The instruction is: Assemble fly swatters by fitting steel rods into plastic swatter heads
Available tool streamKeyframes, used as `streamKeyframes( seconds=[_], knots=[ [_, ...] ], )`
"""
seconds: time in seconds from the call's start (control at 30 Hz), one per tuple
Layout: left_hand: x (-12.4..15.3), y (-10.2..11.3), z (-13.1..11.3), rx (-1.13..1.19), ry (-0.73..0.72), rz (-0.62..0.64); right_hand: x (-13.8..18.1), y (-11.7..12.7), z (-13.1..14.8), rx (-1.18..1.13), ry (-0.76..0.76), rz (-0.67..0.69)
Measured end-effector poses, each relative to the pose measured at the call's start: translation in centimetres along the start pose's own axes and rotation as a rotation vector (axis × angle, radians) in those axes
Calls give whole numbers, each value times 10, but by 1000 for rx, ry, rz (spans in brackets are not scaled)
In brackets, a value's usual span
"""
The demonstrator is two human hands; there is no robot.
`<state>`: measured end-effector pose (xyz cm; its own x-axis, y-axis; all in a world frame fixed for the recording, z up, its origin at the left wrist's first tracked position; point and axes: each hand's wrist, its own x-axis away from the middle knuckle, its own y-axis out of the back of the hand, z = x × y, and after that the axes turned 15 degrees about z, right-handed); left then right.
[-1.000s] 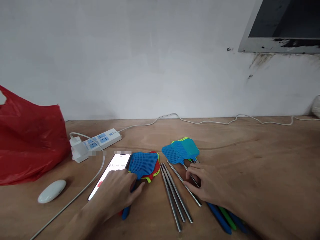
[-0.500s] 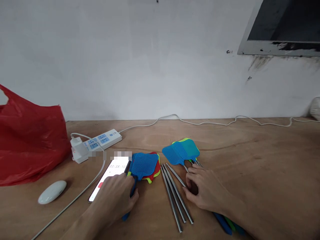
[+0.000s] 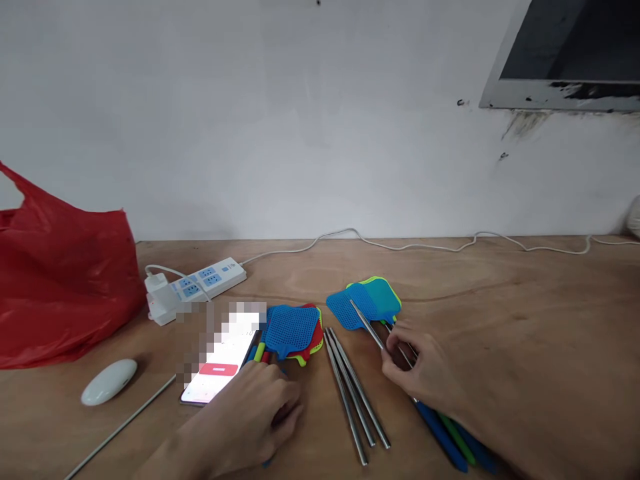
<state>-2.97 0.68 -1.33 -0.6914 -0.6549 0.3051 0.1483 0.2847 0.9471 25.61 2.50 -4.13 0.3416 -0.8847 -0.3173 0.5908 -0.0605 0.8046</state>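
Observation:
My right hand pinches a thin silver metal rod. The rod's far end lies over a blue fly swatter head. Beside that are a teal swatter head and a yellow-green edge. Blue handles and a green handle extend below my right wrist. Several loose metal rods lie between my hands. My left hand is closed, fingers curled, over the lower part of another swatter pile with a blue head on top of a red one. Whatever its fingers hold is hidden.
A lit phone lies left of my left hand. Farther left are a white oval object, a power strip with a white charger, and a red plastic bag. A white cable runs along the wall.
My right hand has shifted slightly right, lifting the rod's far end over the blue swatter head. My left hand has moved right and nearer to me, uncovering green and red handle ends. The phone's screen has changed.

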Motion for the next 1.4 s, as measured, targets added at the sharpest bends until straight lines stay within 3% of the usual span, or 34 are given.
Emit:
streamKeyframes(
  seconds=[0.23,0.43,0.63,0.77,0.93,1.13,1.4],
  knots=[
    [-5,5,-1,-60,-36,-10,-1,3,3,-327,-116,-60],
    [-6,1,-8,-79,-104,-54,-6,7,3,-559,-211,40],
    [-8,-4,-11,40,-93,-110,-8,6,3,-858,-288,24],
    [-10,-4,-10,71,0,-88,-10,12,5,-1047,-330,72],
    [-11,-4,-8,132,-34,-143,-12,16,9,-1260,-301,204],
    [-12,-10,-10,212,-65,-336,-6,8,7,-1356,-227,237],
    [-15,-16,-13,305,-32,-468,-5,5,6,-1364,-226,191]
  ],
)
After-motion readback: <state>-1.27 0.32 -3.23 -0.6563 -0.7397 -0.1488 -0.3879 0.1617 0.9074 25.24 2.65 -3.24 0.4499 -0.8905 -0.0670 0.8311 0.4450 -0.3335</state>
